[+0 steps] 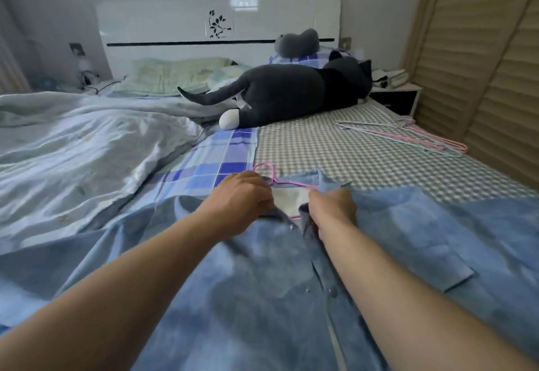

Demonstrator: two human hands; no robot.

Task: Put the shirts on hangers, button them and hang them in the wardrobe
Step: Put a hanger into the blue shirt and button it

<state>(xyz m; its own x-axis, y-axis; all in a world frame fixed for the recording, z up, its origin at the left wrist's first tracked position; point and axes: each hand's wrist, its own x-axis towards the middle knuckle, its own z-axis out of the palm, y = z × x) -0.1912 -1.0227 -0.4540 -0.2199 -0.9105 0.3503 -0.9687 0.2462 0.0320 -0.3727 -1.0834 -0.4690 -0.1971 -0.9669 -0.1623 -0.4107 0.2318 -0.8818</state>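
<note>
The soft, limp shirt (pixel 262 283) lies flat on the bed (pixel 335 143) over a pink hanger (pixel 280 182); the left hand (pixel 242 195) and right hand (pixel 332 204) pinch its collar edges, best gripped there by the top button

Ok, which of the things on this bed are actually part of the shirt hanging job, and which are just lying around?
Part of the job:
- blue shirt, gripped at the collar by the left hand and right hand
- pink hanger inside the shirt
- spare hangers near the bed's right edge

Just lying about:
- plush cat
- quilt
- pillow
</note>
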